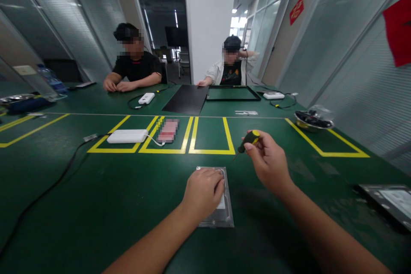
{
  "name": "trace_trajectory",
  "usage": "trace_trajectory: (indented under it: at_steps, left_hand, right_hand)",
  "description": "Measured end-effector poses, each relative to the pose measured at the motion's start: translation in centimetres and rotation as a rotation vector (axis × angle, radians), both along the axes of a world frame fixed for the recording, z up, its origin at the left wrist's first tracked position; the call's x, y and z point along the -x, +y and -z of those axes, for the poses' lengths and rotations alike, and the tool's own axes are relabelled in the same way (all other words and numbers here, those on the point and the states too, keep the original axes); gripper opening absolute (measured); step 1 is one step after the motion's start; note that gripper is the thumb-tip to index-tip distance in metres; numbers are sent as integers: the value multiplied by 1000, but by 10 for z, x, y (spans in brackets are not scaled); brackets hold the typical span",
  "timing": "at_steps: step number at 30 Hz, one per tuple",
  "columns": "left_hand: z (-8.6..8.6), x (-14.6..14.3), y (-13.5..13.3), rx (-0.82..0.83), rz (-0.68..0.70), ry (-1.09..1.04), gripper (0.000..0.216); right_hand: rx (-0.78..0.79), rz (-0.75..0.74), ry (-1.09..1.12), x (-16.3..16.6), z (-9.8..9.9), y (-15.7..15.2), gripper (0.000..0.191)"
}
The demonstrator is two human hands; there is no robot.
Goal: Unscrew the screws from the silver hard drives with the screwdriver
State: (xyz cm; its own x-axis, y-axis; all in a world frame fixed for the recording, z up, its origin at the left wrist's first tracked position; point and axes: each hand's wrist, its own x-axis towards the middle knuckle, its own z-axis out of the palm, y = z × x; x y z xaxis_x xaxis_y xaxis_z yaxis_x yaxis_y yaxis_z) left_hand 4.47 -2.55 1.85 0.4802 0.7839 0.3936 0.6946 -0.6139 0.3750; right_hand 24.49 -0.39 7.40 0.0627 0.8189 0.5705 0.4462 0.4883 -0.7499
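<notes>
Head view, right hand (269, 158) clamped on a screwdriver (249, 140), tip down over the green table (128, 209), left hand (203, 190) atop a hard drive (227, 209), its grip I cannot tell.

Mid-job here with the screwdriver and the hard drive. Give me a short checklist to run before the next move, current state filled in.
1. Left hand on the hard drive: ok, it rests over the drive and covers part of it.
2. Right hand gripping the screwdriver: ok, held by its green-and-yellow handle, tip pointing down.
3. Tip on the drive: not ok, it shows beyond the far right corner.
4. Screw heads findable: cannot tell, too small and partly covered.
5. Black cable clear of the drive: ok, it lies well to the left.
</notes>
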Motion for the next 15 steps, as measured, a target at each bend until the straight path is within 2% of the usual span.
trace_trajectory:
  at_steps: [6,15]
  left_hand:
    - [-3,-1,-2,17,-16,26,16]
    - [-3,-1,-3,14,-4,26,26]
  right_hand:
    - [-149,82,-193,11,-2,6,40]
    - [-173,118,-244,11,18,18,39]
